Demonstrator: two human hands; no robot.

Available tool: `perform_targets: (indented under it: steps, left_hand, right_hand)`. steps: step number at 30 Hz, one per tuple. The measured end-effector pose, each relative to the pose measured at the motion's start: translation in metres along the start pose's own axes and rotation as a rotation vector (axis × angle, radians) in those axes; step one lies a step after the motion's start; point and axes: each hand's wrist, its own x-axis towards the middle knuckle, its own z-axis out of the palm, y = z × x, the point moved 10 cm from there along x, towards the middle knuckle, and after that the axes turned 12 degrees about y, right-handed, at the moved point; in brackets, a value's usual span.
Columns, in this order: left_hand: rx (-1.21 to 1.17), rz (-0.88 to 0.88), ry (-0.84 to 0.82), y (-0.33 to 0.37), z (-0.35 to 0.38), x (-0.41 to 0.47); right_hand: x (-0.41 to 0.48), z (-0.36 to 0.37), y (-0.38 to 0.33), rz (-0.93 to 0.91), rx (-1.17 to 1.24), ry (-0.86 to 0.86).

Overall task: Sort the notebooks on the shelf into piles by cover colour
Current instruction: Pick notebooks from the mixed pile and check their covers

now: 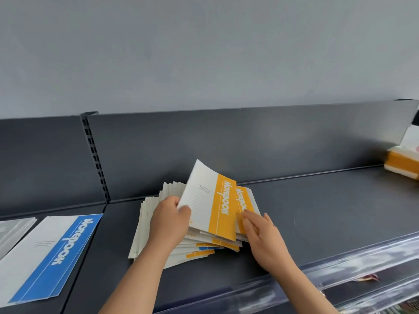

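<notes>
1. Head view: we see the stack [147, 225] of notebooks lying mid-shelf. It is fanned and untidy, with orange and blue edges showing at its near side.
2. Our left hand [169, 223] pinches the left edge of the top notebook [208, 207], thumb on the cover and fingers curled under. This orange-banded book is raised off the stack, and its far corner curls.
3. Our right hand [260, 234] lies flat, fingers straight and slightly spread. It touches the second notebook [246, 203], also orange, at the stack's right side.
4. We judge these notebooks light, thin and floppy. The covers look smooth, so they may slide over one another. Taking one by a long edge seems best, with the other hand steadying the rest, since a corner hold lets it bend.
5. To the left a blue notebook [52, 252] lies flat on the shelf [317, 211], well apart from the stack. Grey notebooks [13, 230] lie just beside it at the left edge.
6. No bin or tray shows; the shelf alone bears the piles. At the far right sits an orange pack [401, 165], and we cannot tell what it holds. Below the clear rail [362, 270], a lower level holds something too blurred to name.
</notes>
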Motion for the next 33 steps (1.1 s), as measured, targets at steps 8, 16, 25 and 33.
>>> perform_targets:
  steps: [8,16,25,33]
  left_hand:
    - [0.053,-0.055,0.083,0.001,-0.013,-0.005]
    - [0.079,-0.090,0.012,-0.008,-0.005,-0.004]
    - [-0.161,-0.190,-0.036,-0.017,-0.016,-0.010]
    - [-0.411,-0.178,0.018,-0.034,-0.061,-0.019]
  right_hand:
    - [-0.006,0.000,-0.010,-0.026,-0.034,-0.071]
    - [-0.009,0.011,-0.017,-0.040,0.127,-0.152]
    - [-0.006,0.004,-0.023,-0.009,0.078,-0.071]
    - [0.003,0.028,-0.064,0.065,0.147,0.011]
